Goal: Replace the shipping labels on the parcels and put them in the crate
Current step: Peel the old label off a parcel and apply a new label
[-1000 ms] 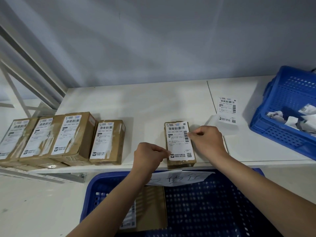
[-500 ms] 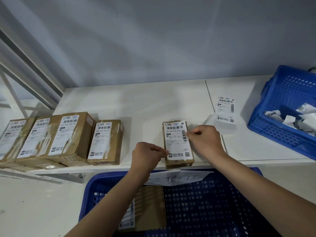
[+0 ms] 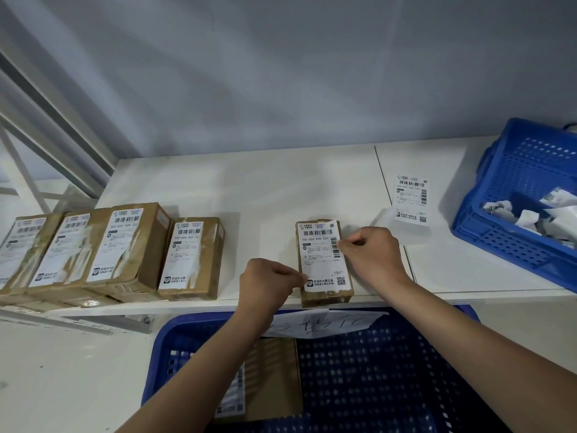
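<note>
A small brown parcel [image 3: 324, 296] lies at the front edge of the white shelf [image 3: 265, 195]. A white shipping label [image 3: 321, 254] covers its top, slightly askew. My left hand [image 3: 268, 282] pinches the label's lower left corner. My right hand [image 3: 371, 254] pinches its right edge near the side barcode. Below the shelf stands a blue crate [image 3: 374, 370] with one labelled parcel [image 3: 268, 379] inside, partly hidden by my left forearm.
Several labelled parcels [image 3: 125, 248] stand in a row on the shelf's left. A loose label sheet [image 3: 410, 196] lies to the right. A second blue crate [image 3: 515, 195] with crumpled label scraps sits at the far right. A handwritten paper [image 3: 321, 323] hangs on the lower crate's rim.
Both hands keep their pinch on the label and stay nearly still; the label has settled a little closer to the parcel's top.
</note>
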